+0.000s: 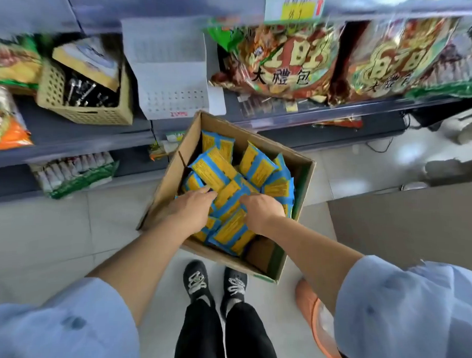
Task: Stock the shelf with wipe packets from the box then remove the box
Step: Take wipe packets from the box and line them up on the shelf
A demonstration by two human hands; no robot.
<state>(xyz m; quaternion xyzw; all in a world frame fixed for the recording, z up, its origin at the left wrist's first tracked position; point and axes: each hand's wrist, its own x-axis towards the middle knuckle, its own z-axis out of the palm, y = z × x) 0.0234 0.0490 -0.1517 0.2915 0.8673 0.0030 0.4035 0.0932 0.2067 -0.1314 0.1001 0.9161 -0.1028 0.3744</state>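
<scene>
Head view, nearest: pale blue sleeves (pixel 60 327) run off the lower corners; an orange bag (pixel 307 299) is half hidden behind the right one.
Feet: black shoes (pixel 197 282) on pale floor tiles (pixel 44 239), just short of the box (pixel 165 186).
Left hand (pixel 191 209): fingers stretched flat on the wipe packets (pixel 258 167), holding nothing.
Right hand (pixel 260 208): fingers bent down into the pile, tips hidden; whether they pinch a packet cannot be told.
Pile: blue and yellow, heaped loosely inside the box; print too small to read.
Cardboard: open-topped, standing on the tiles, far corner overlapping the shelf (pixel 67 133) front.
Beyond: grey, blurred boards carrying a tan basket (pixel 93 114), a white perforated tray (pixel 172 74) and big snack bags (pixel 284 62).
Open room: bare tiles to the left; a grey-brown panel (pixel 405 226) close on the right.
</scene>
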